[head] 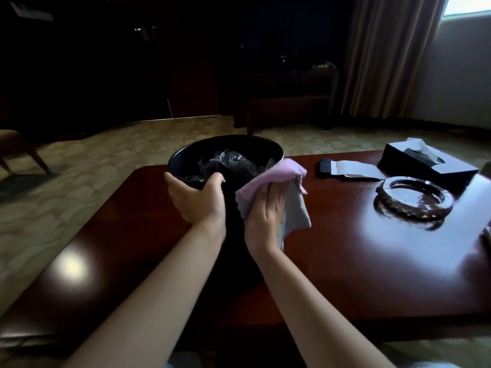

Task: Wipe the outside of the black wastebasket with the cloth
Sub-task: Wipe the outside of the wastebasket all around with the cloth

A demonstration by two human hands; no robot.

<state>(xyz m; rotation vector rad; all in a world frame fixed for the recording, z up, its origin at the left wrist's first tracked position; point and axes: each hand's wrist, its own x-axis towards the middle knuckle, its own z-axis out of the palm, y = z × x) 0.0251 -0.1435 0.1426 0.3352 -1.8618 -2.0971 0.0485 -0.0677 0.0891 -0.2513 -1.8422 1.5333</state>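
Fingers of the left hand (198,200) curl over the near rim of the round black wastebasket (225,144), thumb outside on the wall, fingertips hooked inside, gripping it. Fingers of the right hand (265,216) lie together and fairly straight, pressing the lilac-and-grey cloth (276,179) against the wastebasket's outer right wall just below the rim; the cloth drapes over the fingertips and hangs down past the palm. The wastebasket stands upright on the polished reddish-brown wooden table (345,261), between both hands, with a crumpled dark plastic liner (228,160) inside. To the right rest a clear glass ashtray (414,203), a black tissue box (425,160) and a small black remote (324,168).
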